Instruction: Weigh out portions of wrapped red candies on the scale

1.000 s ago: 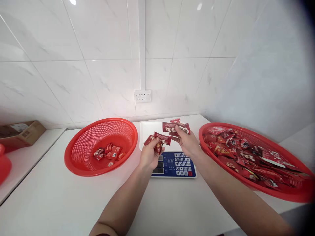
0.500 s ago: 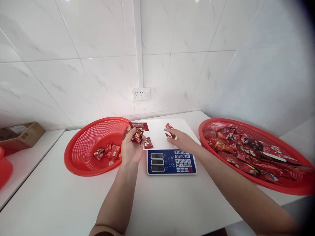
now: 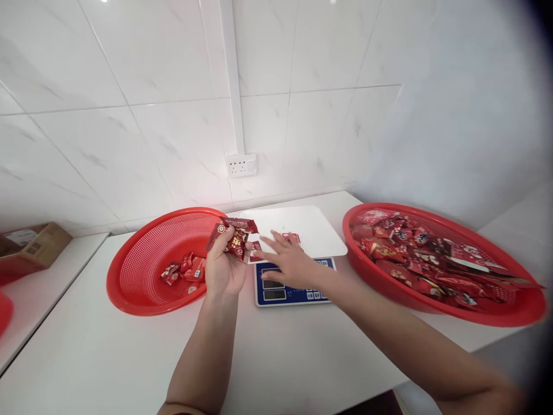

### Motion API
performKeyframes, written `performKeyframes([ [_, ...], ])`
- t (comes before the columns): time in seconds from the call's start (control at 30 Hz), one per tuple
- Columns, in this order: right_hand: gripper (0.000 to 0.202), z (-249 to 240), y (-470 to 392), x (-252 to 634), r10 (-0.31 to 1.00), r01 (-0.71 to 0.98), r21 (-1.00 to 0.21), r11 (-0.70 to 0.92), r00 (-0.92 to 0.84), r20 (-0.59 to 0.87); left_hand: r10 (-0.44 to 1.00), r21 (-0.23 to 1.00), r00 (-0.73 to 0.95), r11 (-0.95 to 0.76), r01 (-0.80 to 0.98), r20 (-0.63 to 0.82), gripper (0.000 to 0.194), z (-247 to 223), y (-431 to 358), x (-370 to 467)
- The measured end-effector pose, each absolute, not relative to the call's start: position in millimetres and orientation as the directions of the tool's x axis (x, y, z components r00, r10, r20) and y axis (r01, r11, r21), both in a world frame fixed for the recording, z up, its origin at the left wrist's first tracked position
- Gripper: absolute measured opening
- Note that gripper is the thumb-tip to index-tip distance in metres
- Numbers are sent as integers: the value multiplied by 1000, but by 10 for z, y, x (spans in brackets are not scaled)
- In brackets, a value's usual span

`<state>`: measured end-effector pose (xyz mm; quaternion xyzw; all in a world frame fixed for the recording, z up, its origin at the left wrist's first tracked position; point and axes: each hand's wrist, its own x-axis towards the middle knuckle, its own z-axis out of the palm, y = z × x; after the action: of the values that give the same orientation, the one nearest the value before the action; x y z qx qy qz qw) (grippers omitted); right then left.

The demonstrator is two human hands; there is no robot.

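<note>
In the head view, the left hand (image 3: 225,270) grips several wrapped candies (image 3: 237,243), their pale characters too small to read, over the right rim of the left basket (image 3: 113,283). The right hand (image 3: 290,262), fingers spread wide, hovers above the scale's blue panel (image 3: 298,297), hiding most keys. 1 red packet (image 3: 256,251) lies at the white pan's (image 3: 322,230) near-left corner; display digits are too faint to read.

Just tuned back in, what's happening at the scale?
A person's left hand holds several red-wrapped packets beside the scale. The right hand is spread open over it, with nothing visibly held. Loose packets lie on its white tray, partly hidden by that hand. The left basket holds a few packets; the right basket holds many more.
</note>
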<state>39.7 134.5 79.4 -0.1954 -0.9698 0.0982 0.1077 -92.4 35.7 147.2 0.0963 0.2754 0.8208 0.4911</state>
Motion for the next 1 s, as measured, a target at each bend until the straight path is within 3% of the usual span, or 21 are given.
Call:
performKeyframes([
  [0.1, 59, 737, 1268, 283, 328, 297, -184, 937, -930, 168, 855, 570, -513, -384, -726, -78, 11, 1479, 335, -926],
  [0.27, 56, 736, 1354, 425, 480, 458, -172, 872, -869, 118, 840, 559, -538, -415, -718, -67, 12, 1494, 321, -950],
  [0.4, 57, 823, 1367, 576, 503, 486, -137, 863, -848, 165, 832, 566, -550, -418, -710, -76, 15, 1482, 349, -946],
  [0.67, 55, 806, 1265, 205, 364, 351, -124, 928, -926, 100, 847, 595, -518, -356, -720, -119, 18, 1515, 357, -851],
  [0.8, 49, 796, 1298, 337, 414, 406, -88, 910, -901, 129, 827, 590, -550, -387, -708, -118, 19, 1509, 355, -849],
  [0.9, 41, 954, 1374, 732, 472, 453, -134, 882, -849, 238, 829, 580, -548, -392, -714, -113, 20, 1505, 360, -860],
  [1.0, 33, 1199, 1533, 1329, 661, 628, -220, 746, -661, 356, 831, 574, -543, -390, -720, -117, 21, 1512, 355, -866],
])
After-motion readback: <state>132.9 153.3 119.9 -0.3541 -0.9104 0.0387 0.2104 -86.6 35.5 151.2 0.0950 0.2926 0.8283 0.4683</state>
